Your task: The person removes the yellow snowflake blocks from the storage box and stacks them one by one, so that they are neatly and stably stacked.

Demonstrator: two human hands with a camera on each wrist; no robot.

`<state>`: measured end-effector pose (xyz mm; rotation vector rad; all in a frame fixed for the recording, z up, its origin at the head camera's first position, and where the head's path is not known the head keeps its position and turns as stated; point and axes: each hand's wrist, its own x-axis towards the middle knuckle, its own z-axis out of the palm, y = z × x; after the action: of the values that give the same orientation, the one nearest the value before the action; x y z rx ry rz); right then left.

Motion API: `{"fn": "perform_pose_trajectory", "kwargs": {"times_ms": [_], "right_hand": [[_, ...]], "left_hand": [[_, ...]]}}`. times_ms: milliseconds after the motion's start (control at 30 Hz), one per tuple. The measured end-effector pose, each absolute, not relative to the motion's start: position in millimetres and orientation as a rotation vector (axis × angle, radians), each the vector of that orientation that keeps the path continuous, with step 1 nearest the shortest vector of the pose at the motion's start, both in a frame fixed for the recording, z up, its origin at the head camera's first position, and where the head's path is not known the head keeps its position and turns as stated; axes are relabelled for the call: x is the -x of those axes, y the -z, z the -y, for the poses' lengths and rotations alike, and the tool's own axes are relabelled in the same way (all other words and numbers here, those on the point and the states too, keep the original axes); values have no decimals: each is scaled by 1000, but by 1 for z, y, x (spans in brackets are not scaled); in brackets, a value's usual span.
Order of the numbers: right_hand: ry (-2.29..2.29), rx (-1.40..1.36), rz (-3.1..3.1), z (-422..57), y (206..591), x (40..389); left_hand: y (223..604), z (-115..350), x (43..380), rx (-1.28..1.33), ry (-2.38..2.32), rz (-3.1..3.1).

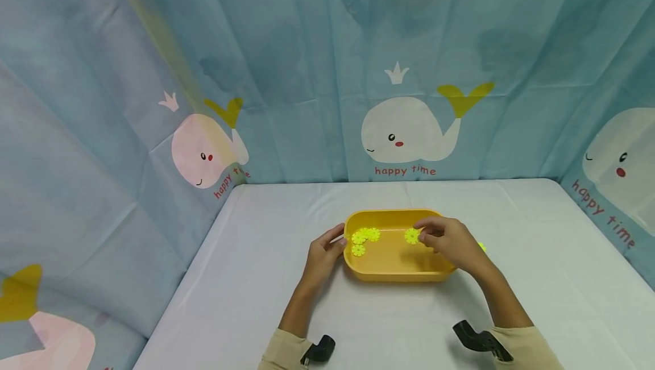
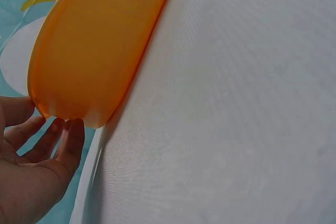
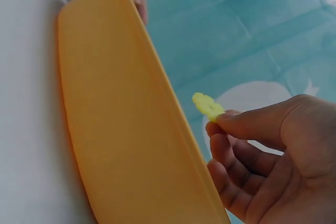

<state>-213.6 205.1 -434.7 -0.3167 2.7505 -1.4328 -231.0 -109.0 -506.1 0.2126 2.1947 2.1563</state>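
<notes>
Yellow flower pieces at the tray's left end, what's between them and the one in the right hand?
In the head view, only bare tray shows between the left-end flower pieces and the held flower in the right hand.

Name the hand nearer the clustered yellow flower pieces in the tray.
Left. The left hand touches the tray at the end beside the yellow cluster; the right hand is toward the tray's other end, pinching a separate flower piece.
</notes>
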Motion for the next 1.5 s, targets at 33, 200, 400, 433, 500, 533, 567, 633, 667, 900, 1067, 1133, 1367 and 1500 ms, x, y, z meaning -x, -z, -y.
{"fn": "perform_pose_trajectory", "kwargs": {"times_ms": [33, 200, 400, 433, 500, 533, 567, 633, 667, 900, 1067, 1133, 1367, 1500], "right_hand": [[1448, 305, -2745, -207, 434, 213], [1501, 273, -2748, -219, 435, 210], [1554, 227, -2760, -232, 436, 207], [1562, 217, -2763, -234, 436, 206], [1575, 202, -2771, -238, 436, 205], [1580, 193, -2774, -239, 435, 204], [1586, 183, -2778, -240, 435, 204], [1593, 158, -2781, -243, 436, 202], [1595, 144, -2782, -245, 436, 202], [1621, 77, -2787, -257, 444, 202], [1667, 83, -2786, -264, 447, 200], [1669, 77, -2797, -266, 447, 199], [1656, 17, -2831, -276, 452, 199], [1652, -31, -2842, -281, 456, 200]], "left_hand": [[506, 109, 231, -209, -2155, -2196], [505, 109, 230, -212, -2154, -2198], [506, 109, 230, -210, -2150, -2198], [505, 109, 230, -203, -2145, -2199], [505, 109, 230, -201, -2139, -2199], [505, 109, 229, -204, -2136, -2200], [505, 109, 229, -207, -2134, -2202], [505, 109, 229, -213, -2132, -2202], [505, 109, 229, -216, -2133, -2202], [506, 109, 229, -213, -2139, -2201], [506, 109, 229, -216, -2131, -2210], [507, 109, 229, -221, -2129, -2216], [506, 109, 229, -217, -2119, -2228], [504, 109, 229, -206, -2131, -2207]]}}
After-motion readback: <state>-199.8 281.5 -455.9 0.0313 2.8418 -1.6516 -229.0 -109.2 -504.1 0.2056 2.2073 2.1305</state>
